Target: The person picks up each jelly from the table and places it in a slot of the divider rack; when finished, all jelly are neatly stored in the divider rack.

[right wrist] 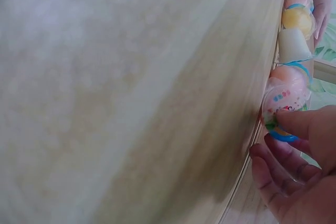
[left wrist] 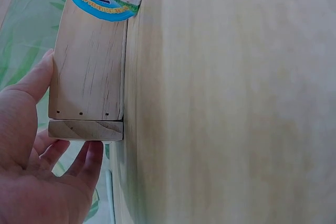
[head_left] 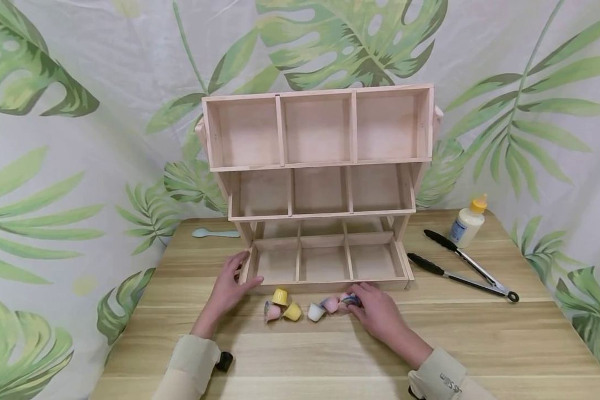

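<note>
A three-tier wooden rack [head_left: 320, 222] with divided compartments stands on the table. My left hand [head_left: 230, 283] holds its lower left front corner, thumb at the top edge of the front board [left wrist: 89, 66] and fingers against the side. In front of the rack, my right hand [head_left: 377, 311] pinches a jelly cup [right wrist: 281, 106] with a blue-rimmed printed lid. Beside it lie a pink jelly cup [head_left: 331, 304] and a white jelly cup [head_left: 315, 312]. Farther left are two yellow jelly cups [head_left: 280, 296] and another pink jelly cup [head_left: 272, 311].
Black-handled metal tongs [head_left: 472, 272] lie spread to the rack's right, with a yellow-capped bottle [head_left: 466, 225] behind them. A pale blue spoon [head_left: 215, 233] is at the back left of the wooden table [head_left: 300, 366]. A leaf-patterned cloth [head_left: 105, 166] hangs behind.
</note>
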A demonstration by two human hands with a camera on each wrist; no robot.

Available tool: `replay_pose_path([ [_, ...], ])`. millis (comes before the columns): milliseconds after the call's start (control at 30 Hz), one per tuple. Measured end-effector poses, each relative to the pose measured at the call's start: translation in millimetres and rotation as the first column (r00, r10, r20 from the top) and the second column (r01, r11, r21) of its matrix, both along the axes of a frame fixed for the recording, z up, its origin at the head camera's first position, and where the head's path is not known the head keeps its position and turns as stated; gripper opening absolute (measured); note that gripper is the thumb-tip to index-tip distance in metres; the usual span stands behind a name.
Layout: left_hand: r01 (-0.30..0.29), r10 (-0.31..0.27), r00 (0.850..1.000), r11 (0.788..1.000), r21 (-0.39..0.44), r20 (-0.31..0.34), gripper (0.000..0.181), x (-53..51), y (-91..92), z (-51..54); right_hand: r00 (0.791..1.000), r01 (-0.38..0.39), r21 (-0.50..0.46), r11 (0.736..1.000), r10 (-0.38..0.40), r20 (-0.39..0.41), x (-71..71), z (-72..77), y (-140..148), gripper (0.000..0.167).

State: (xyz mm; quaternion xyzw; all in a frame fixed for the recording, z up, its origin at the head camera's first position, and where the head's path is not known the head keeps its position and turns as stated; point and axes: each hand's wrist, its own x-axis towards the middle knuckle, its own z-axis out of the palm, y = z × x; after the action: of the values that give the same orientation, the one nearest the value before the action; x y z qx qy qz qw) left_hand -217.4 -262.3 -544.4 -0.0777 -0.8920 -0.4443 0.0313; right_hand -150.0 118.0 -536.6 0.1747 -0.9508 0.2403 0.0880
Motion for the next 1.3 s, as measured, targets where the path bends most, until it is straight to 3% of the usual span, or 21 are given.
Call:
replay_pose_path([
  [200, 0.004, -0.004, 1.0, 1.0, -0.002, -0.007, 0.085, 0.6, -0.3, -0.5, 0.999, -0.016, -0.047, 0.999, 0.017, 0.028, 0.0, 5.0, -1, 0.022],
  [600, 0.005, -0.005, 1.0, 1.0, -0.023, -0.014, 0.084, 0.3, 0.3, 0.6, 0.996, -0.088, -0.157, 0.984, 0.086, -0.023, -0.5, 2.5, 6, 0.019],
  [867, -0.001, 0.001, 1.0, 1.0, -0.022, -0.013, 0.084, 0.3, 0.3, -0.1, 0.991, -0.123, -0.228, 0.966, 0.13, 0.018, -0.3, 2.9, 11, 0.02],
  [1300, -0.002, 0.002, 1.0, 1.0, -0.025, -0.005, 0.085, -0.4, 0.0, -1.3, 0.979, -0.085, -0.365, 0.927, 0.146, 0.144, 1.1, 30.2, 20, 0.02],
])
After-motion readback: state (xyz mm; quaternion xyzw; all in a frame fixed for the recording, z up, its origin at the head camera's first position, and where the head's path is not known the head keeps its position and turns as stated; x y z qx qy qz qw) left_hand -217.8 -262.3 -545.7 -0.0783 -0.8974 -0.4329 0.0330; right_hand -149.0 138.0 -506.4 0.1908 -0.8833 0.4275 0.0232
